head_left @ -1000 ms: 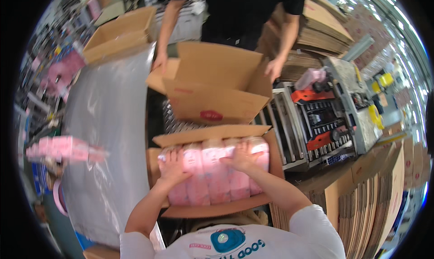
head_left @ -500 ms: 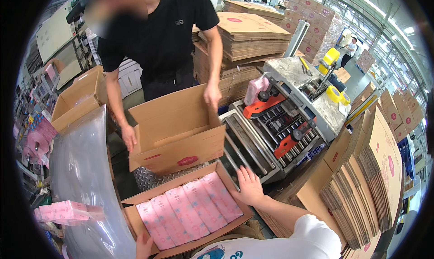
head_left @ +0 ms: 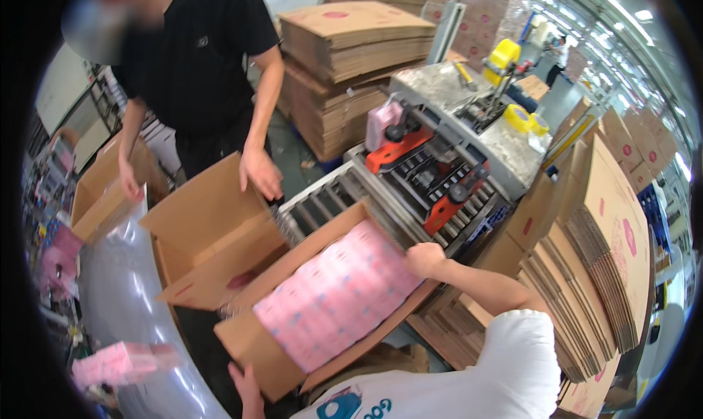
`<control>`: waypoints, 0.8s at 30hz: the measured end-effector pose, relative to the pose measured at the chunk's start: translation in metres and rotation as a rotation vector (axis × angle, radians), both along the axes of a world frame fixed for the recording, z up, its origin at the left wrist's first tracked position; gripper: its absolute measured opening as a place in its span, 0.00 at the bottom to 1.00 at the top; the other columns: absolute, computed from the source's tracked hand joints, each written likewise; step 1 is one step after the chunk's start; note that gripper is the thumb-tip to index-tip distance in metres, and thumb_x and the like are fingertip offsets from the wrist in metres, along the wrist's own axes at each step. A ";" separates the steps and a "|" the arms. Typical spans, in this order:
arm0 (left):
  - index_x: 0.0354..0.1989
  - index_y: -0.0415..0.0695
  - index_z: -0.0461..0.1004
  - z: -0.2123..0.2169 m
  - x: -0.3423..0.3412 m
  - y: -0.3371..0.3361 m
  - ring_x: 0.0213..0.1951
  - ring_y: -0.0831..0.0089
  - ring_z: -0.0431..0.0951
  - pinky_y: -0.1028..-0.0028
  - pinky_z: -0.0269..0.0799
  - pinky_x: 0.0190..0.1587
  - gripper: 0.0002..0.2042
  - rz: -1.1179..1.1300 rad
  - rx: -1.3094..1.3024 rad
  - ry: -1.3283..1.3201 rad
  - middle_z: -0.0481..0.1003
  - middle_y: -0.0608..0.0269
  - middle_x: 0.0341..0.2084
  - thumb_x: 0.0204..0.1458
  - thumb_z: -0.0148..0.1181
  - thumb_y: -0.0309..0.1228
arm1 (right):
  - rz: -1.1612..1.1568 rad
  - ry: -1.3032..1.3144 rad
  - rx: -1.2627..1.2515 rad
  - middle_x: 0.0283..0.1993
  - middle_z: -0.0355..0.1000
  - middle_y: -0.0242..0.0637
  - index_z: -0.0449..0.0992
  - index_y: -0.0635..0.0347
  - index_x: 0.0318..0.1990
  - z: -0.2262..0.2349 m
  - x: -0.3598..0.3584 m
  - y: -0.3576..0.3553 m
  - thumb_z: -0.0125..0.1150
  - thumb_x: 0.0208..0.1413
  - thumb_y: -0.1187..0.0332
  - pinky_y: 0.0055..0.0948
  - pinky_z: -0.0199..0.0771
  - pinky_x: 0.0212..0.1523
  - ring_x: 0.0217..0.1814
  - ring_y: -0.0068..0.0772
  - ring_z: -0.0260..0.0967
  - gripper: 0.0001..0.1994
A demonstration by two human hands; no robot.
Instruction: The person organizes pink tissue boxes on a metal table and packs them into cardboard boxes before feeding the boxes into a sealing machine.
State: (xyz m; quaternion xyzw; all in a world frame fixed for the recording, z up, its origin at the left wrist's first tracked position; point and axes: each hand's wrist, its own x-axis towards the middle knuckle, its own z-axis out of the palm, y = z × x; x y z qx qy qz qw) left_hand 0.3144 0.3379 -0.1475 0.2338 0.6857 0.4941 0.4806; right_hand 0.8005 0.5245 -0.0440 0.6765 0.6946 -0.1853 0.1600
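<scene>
An open cardboard carton packed with a row of pink soft packs sits slanted before me, its right end raised toward the roller conveyor. My right hand is closed over the rim at its right end. At the near left corner, my left hand grips the carton's left end, with some fingers hidden. Just beyond stands an empty open carton. A co-worker in a black shirt holds one open hand above it; their other hand hangs farther left.
An orange and black carton-sealing machine stands beyond my right hand, with yellow tape rolls on it. Flat carton stacks lean at right; another stack stands behind. Left is a shiny metal chute with pink packs.
The packed carton has turned and shifted toward the conveyor with my hands on it. My right hand has closed on its end. The co-worker has let go of the empty carton, now lower and left.
</scene>
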 end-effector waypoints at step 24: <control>0.63 0.38 0.51 -0.019 0.055 0.154 0.60 0.63 0.59 0.67 0.54 0.59 0.32 -0.169 -0.203 0.008 0.59 0.53 0.59 0.53 0.50 0.42 | -1.181 0.386 0.224 0.61 0.53 0.51 0.56 0.65 0.58 -0.138 0.002 -0.042 0.72 0.28 0.40 0.41 0.62 0.58 0.63 0.48 0.54 0.52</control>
